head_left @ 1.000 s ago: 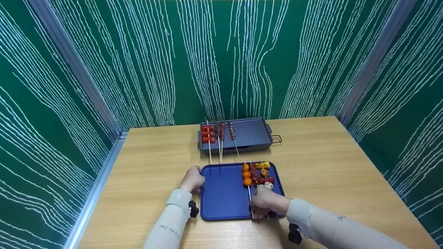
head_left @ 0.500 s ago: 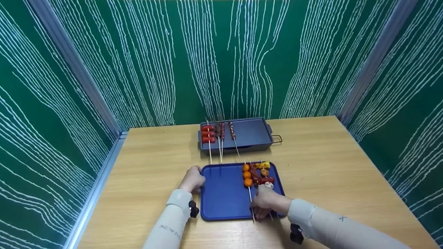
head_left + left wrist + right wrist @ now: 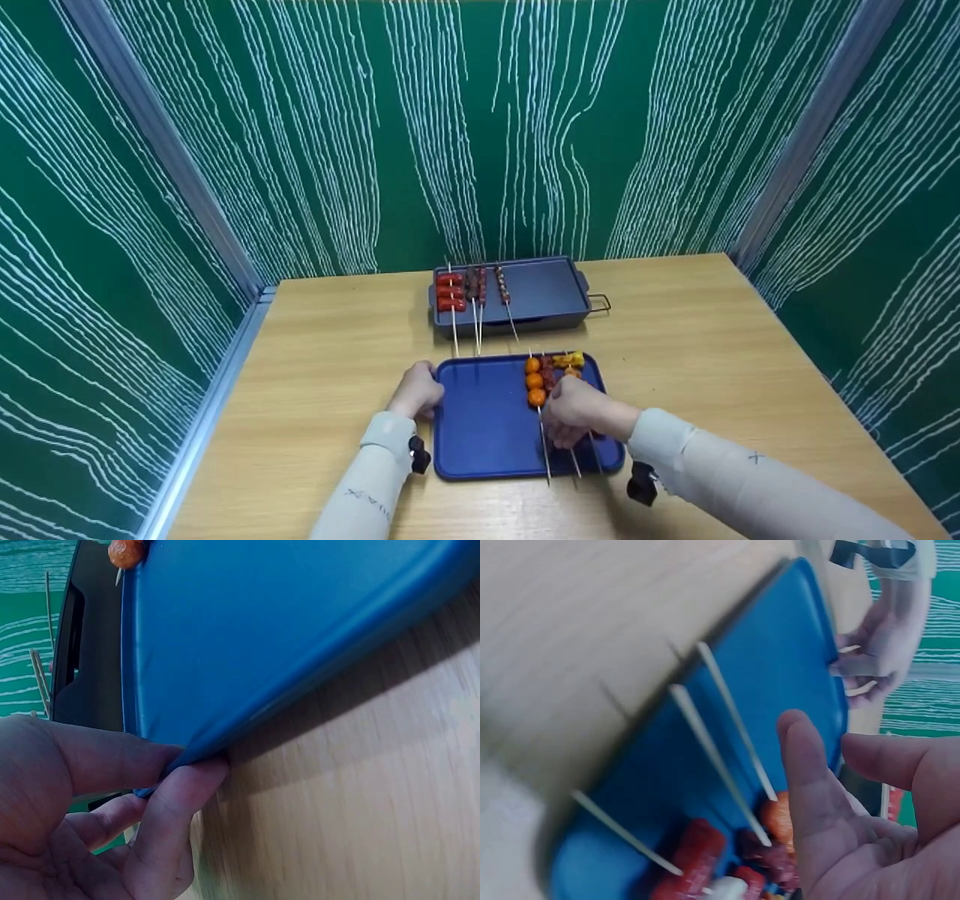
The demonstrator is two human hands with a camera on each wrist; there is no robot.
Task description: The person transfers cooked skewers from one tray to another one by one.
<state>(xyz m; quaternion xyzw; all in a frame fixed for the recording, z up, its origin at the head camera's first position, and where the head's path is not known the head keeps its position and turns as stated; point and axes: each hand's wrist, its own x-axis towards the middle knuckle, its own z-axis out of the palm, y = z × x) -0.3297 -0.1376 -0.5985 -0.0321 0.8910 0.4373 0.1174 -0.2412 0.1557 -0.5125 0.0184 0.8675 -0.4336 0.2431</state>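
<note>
My left hand [image 3: 418,388] pinches the left rim of a blue tray [image 3: 480,427]; in the left wrist view, thumb and fingers [image 3: 184,795] meet around that rim. Over the tray's right part is my right hand [image 3: 577,411]. The right wrist view shows its thumb and forefinger apart, with nothing between them. Below it lie a skewer of orange balls [image 3: 534,381], a dark red meat skewer [image 3: 548,369] and a mixed skewer with a yellow piece [image 3: 568,360] and a red sausage [image 3: 694,855]. Their sticks point toward the near edge. My right hand partly hides the food in the head view.
Behind the tray stands a dark grey grill pan [image 3: 544,289] with a wire handle [image 3: 601,302] on its right. On its left half lie a red-chunk skewer [image 3: 451,292] and several thinner meat skewers [image 3: 502,285]. Green walls enclose the wooden table [image 3: 322,337].
My right hand has moved slightly up the tray, away from the near edge, and more of the sticks shows below it. My left hand stays at the rim.
</note>
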